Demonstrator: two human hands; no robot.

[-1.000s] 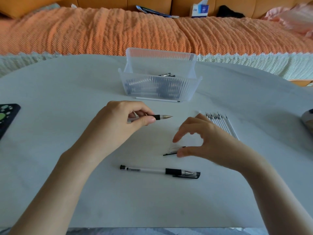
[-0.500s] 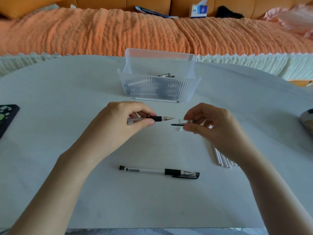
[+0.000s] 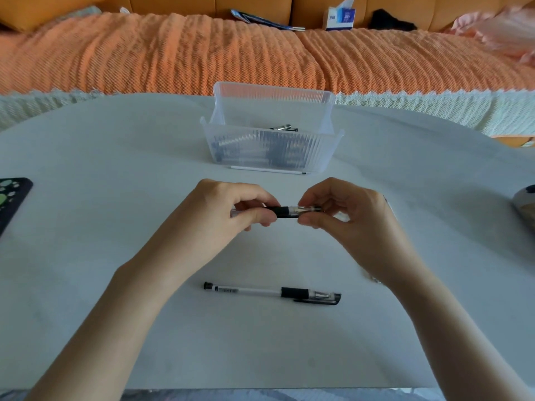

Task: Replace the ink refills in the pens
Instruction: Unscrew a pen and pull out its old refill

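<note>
Above the middle of the white table (image 3: pixel 115 285) I hold a pen (image 3: pixel 283 212) level between both hands. My left hand (image 3: pixel 223 215) grips its barrel behind the black grip. My right hand (image 3: pixel 344 218) pinches the clear pen cap (image 3: pixel 308 209), which sits over the pen's tip. A second pen (image 3: pixel 272 293), capped, lies flat on the table nearer to me. A single white refill (image 3: pixel 267 169) lies along the front of the clear plastic bin (image 3: pixel 260 151). The loose refills on the right are mostly hidden behind my right hand.
The ribbed clear bin at the back centre holds several pens. A dark phone case (image 3: pixel 11 201) lies at the left edge and a grey object (image 3: pixel 525 208) at the right edge. Beyond the table runs a sofa with an orange cover (image 3: pixel 202 53).
My right hand picked the cap up from the table, carried it up and left, and now has it over the tip of the pen in my left hand.
</note>
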